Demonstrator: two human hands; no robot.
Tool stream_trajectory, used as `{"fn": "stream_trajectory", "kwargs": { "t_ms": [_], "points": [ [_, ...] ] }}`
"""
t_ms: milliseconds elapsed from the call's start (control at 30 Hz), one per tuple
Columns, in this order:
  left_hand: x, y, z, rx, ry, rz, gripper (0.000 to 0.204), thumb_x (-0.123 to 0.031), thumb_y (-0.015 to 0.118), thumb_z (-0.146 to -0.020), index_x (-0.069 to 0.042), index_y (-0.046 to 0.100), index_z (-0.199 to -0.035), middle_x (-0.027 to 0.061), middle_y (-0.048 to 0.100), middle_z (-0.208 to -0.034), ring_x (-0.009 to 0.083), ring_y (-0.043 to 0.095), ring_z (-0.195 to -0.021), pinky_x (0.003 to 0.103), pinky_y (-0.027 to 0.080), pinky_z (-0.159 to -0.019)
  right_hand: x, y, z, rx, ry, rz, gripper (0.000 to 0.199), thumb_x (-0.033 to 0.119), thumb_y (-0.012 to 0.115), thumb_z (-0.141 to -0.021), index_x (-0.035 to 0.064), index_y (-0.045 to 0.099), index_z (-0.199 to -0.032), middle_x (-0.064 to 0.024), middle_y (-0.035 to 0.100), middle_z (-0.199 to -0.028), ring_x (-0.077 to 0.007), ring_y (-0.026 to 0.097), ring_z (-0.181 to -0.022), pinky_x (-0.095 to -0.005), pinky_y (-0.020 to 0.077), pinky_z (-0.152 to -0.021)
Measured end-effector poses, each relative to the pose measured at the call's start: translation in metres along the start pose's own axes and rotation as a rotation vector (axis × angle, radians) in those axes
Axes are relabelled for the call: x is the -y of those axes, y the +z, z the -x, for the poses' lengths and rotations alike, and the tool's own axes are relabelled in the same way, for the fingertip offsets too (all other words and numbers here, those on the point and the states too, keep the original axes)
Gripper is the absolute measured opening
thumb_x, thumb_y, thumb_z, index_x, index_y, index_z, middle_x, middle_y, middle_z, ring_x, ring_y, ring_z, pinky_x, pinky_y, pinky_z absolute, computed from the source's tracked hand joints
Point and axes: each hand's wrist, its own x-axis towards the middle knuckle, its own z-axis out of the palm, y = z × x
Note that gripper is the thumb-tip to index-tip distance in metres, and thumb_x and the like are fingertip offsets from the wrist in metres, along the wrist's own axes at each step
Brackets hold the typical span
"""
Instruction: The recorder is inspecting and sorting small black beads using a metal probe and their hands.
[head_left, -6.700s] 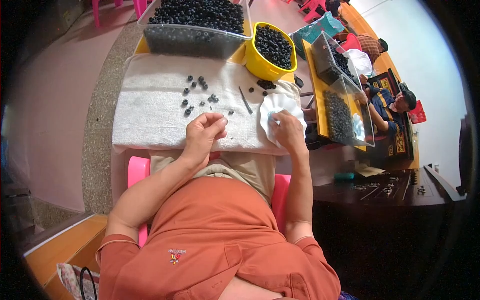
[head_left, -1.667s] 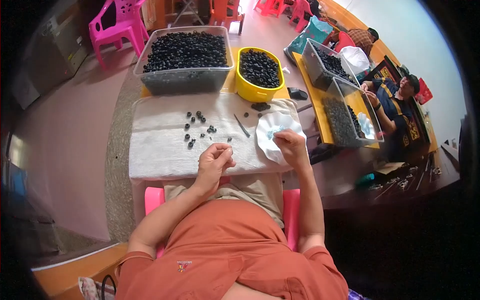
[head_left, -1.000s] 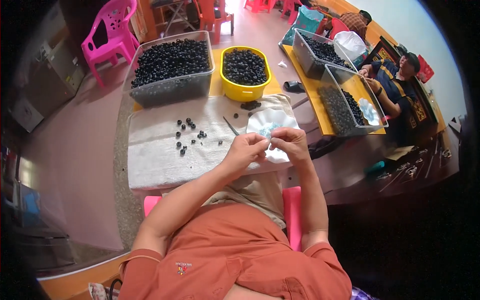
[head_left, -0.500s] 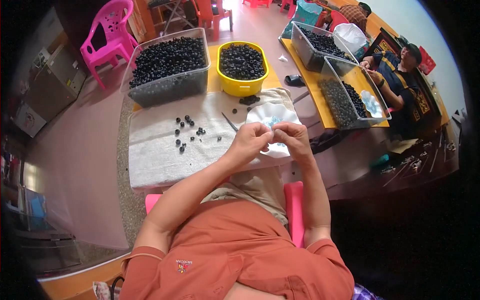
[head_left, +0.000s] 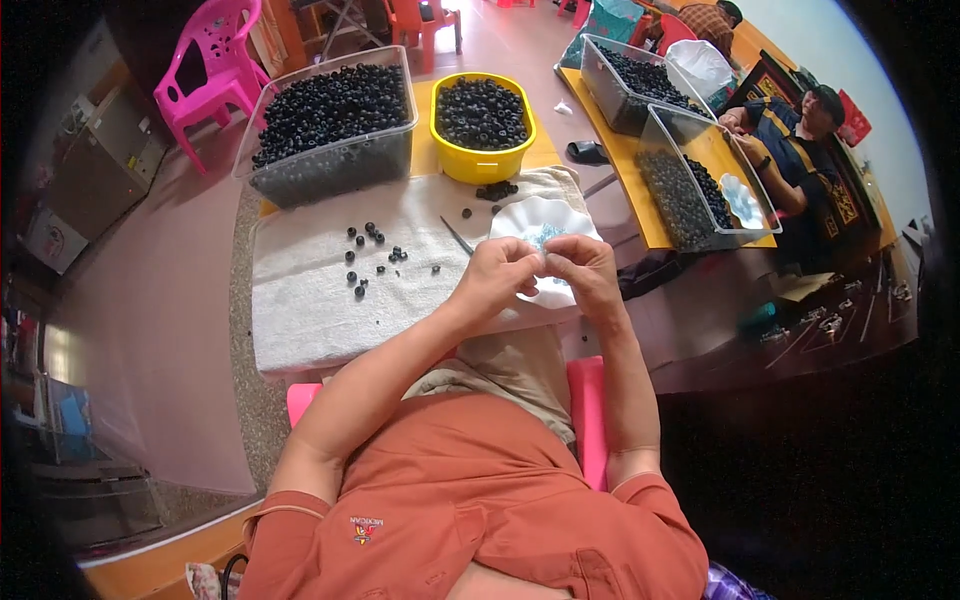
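My left hand (head_left: 495,277) and my right hand (head_left: 587,275) meet fingertip to fingertip over the near part of a white wavy-rimmed dish (head_left: 513,217). Thumbs and index fingers of both are pinched together; whatever sits between them is too small to make out. Small light-blue bits (head_left: 545,236) lie in the dish, partly covered by my fingers. A thin, dark pointed tool (head_left: 456,234) rests on the white cloth (head_left: 300,325) beside my left hand. Farther left, several small black ring-shaped pieces (head_left: 351,277) are scattered over the cloth.
Beyond the cloth stand a clear bin (head_left: 330,178) and a yellow tub (head_left: 484,165), both full of black pieces. At right, another person (head_left: 790,150) sits by a yellow table (head_left: 645,215) with two more clear bins. A pink chair (head_left: 215,75) stands back left.
The whole view has shifted slightly, so the table things appear a little higher and farther left. My hands stay pinched together over the dish, with only tiny finger movement.
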Motion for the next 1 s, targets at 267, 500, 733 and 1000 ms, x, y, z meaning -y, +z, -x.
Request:
{"fn": "stream_trajectory", "kwargs": {
  "t_ms": [267,500,733,1000],
  "points": [
    [0.004,-0.003,-0.001,0.034,-0.034,0.088,0.015,-0.016,0.062,-0.094,-0.002,0.064,-0.094,0.0025,0.065,-0.080,0.0072,0.060,-0.067,0.018,0.045,-0.058,0.001,-0.001,0.001,0.026,0.024,0.007,0.020,0.001,0.069,-0.087,-0.0049,0.066,-0.105,-0.0087,0.069,-0.092,-0.0147,0.068,-0.082,-0.0287,0.0570,-0.077],
    [0.006,-0.004,-0.001,0.026,-0.016,0.161,0.014,-0.017,0.061,-0.094,-0.003,0.063,-0.091,0.0015,0.063,-0.077,0.0068,0.058,-0.065,0.018,0.043,-0.055,0.011,0.011,0.001,0.093,0.075,0.003,0.022,0.009,0.063,-0.093,-0.0066,0.065,-0.109,-0.0072,0.069,-0.093,-0.0144,0.067,-0.083,-0.0275,0.0559,-0.076],
    [-0.004,-0.005,0.003,0.021,-0.033,0.134,0.018,-0.017,0.061,-0.094,0.001,0.064,-0.090,0.0066,0.066,-0.081,0.0102,0.059,-0.066,0.024,0.050,-0.063,0.008,0.008,-0.001,0.166,0.052,0.084,0.023,0.014,0.060,-0.097,-0.0053,0.066,-0.107,-0.0055,0.068,-0.091,-0.0117,0.066,-0.083,-0.0253,0.0551,-0.075],
    [0.004,-0.006,0.000,0.006,-0.040,0.194,0.013,-0.015,0.062,-0.094,-0.002,0.063,-0.092,0.0026,0.062,-0.078,0.0090,0.060,-0.067,0.020,0.050,-0.061,-0.001,0.005,-0.001,0.107,0.046,0.052,0.022,0.013,0.062,-0.096,-0.0055,0.065,-0.107,-0.0070,0.069,-0.092,-0.0133,0.067,-0.082,-0.0267,0.0566,-0.075]
  ]
}}
